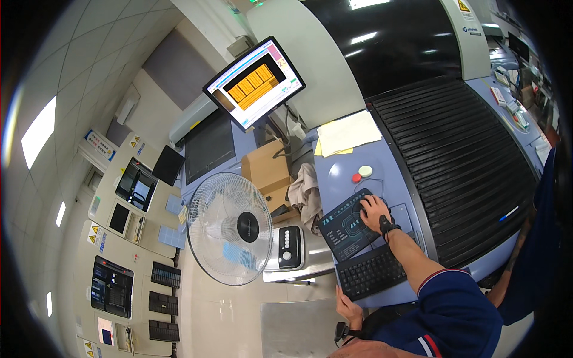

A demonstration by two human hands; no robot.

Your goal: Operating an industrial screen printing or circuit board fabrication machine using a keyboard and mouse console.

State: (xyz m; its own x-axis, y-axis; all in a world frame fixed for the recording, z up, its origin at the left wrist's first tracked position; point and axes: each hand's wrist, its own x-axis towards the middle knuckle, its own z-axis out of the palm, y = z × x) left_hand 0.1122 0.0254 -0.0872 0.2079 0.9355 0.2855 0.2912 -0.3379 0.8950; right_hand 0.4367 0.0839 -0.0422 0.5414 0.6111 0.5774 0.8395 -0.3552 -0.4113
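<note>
My right hand is closed over a dark computer mouse, largely hidden under the fingers, on a black patterned mouse pad. A black band circles that wrist. Just below the pad lies a black keyboard. My left hand is at the keyboard's near left corner by the desk edge, fingers partly stretched and apart, with no object visible in it. A dark watch is on the left wrist. Up and to the left, a monitor displays an orange striped picture on black.
A white fan stands left of the desk, beside an open cardboard box and a grey cloth. Papers and red and pale round buttons lie beyond the pad. A ribbed black conveyor runs right; another person's dark sleeve is beside it.
</note>
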